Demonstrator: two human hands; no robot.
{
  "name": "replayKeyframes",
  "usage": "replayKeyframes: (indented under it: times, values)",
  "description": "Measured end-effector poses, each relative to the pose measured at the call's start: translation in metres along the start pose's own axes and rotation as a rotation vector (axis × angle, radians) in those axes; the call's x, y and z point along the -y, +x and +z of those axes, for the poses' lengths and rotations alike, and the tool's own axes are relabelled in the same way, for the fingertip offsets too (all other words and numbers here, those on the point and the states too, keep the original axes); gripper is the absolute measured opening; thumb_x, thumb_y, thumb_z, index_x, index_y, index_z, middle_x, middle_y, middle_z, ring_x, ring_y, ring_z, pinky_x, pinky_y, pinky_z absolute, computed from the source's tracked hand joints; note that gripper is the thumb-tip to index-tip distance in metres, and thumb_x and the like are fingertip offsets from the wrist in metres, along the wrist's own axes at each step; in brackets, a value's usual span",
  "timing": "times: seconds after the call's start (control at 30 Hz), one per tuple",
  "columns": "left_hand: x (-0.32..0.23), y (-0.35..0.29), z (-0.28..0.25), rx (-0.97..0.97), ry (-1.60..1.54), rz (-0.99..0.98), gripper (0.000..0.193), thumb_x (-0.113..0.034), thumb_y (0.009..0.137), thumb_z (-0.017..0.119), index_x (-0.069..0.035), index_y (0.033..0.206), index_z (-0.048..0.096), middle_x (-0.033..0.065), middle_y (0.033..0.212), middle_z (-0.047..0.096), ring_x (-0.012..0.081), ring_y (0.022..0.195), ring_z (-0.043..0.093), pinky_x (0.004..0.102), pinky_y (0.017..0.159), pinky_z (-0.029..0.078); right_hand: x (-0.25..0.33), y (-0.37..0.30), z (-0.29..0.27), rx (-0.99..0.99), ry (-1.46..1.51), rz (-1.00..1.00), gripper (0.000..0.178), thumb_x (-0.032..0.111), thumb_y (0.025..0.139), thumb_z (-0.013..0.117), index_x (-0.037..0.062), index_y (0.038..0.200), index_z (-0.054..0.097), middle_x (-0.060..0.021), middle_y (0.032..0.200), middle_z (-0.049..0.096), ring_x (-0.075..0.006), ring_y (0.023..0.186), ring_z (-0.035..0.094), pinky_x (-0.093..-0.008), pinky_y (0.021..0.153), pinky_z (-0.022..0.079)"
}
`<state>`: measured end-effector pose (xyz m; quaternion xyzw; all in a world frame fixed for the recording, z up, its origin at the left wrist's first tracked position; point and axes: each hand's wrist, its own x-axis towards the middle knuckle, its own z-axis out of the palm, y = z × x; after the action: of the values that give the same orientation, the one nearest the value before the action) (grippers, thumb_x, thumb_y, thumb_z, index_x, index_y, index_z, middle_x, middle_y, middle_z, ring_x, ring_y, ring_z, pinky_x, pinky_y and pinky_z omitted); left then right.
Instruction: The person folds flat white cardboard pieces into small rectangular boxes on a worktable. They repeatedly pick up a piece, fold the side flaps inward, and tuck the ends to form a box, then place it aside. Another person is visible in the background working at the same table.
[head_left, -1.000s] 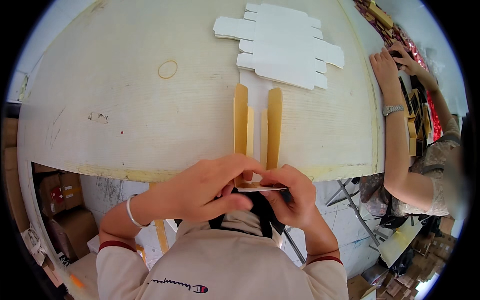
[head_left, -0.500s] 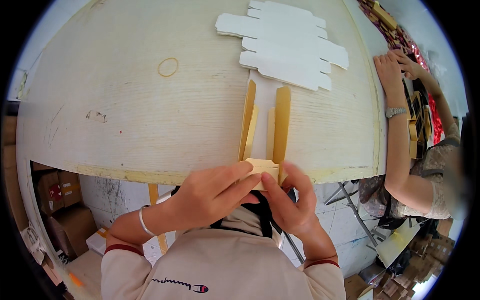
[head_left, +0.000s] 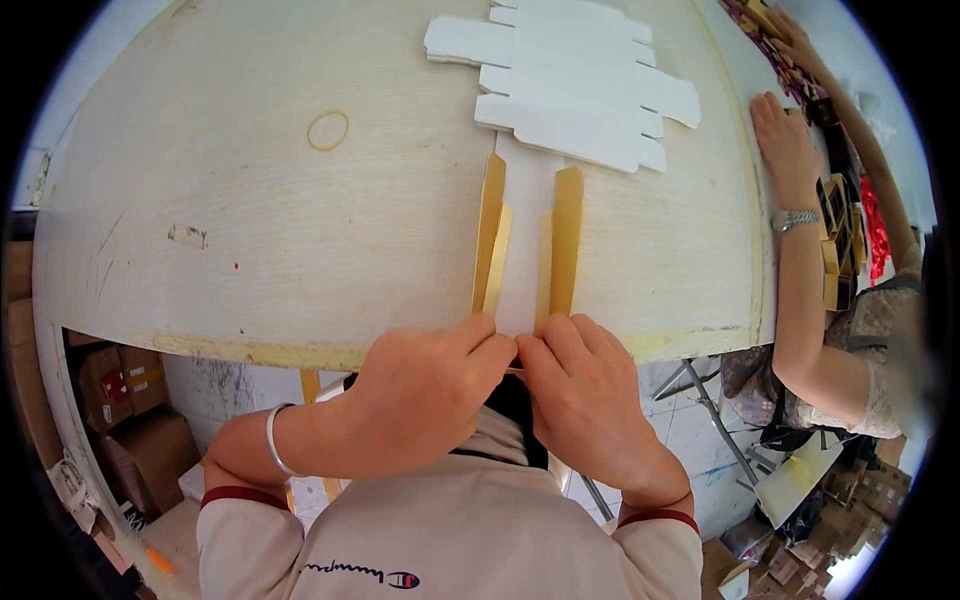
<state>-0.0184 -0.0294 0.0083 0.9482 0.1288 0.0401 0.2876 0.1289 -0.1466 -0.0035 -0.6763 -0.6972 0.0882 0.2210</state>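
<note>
A partly folded cardboard box point(head_left: 567, 240), gold outside and white inside, lies at the table's near edge with its long side walls standing up. My left hand point(head_left: 430, 380) pinches its near end at the left corner. Beside it, my right hand point(head_left: 585, 395) grips the same end at the right corner, the two hands' fingertips almost meeting. Both hands cover the near end flap. Just beyond the box lies a stack of flat white box blanks point(head_left: 575, 80).
A rubber band point(head_left: 327, 130) rests on the white table point(head_left: 250, 240). On the right, another person's hand point(head_left: 785, 145) lies by the table's edge, near several gold and black boxes point(head_left: 838, 240). Brown cartons point(head_left: 130, 380) stand below on the left.
My fingers have closed over the near end, hiding the flap that was visible between them. The other person's far hand has moved away from the nearer one, toward the back.
</note>
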Motion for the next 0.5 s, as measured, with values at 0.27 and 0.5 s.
replayKeyframes:
  times: [0.27,0.5]
  values:
    - [0.014,-0.011,0.017,-0.408,0.087,0.286,0.02,-0.004,0.071,0.074,0.003,0.085,0.063,0.0111,0.092,0.06,0.0232,0.068,0.059,0.0311,0.054,0.049,-0.006,-0.005,-0.002,-0.001,0.247,-0.004,0.018,-0.004,0.068,0.065,0.0025,0.082,0.056,-0.0089,0.077,0.044,-0.0257,0.068,0.047,-0.0359,0.058,0.041]
    - [0.035,-0.006,-0.038,-0.056,0.241,0.363,0.019,-0.006,0.071,0.068,0.002,0.088,0.063,0.0126,0.11,0.06,0.0277,0.094,0.063,0.0341,0.074,0.053,-0.002,-0.008,-0.01,-0.119,0.456,-0.044,0.041,0.005,0.073,0.072,0.0058,0.113,0.064,-0.0185,0.118,0.056,-0.0323,0.091,0.058,-0.0391,0.071,0.047]
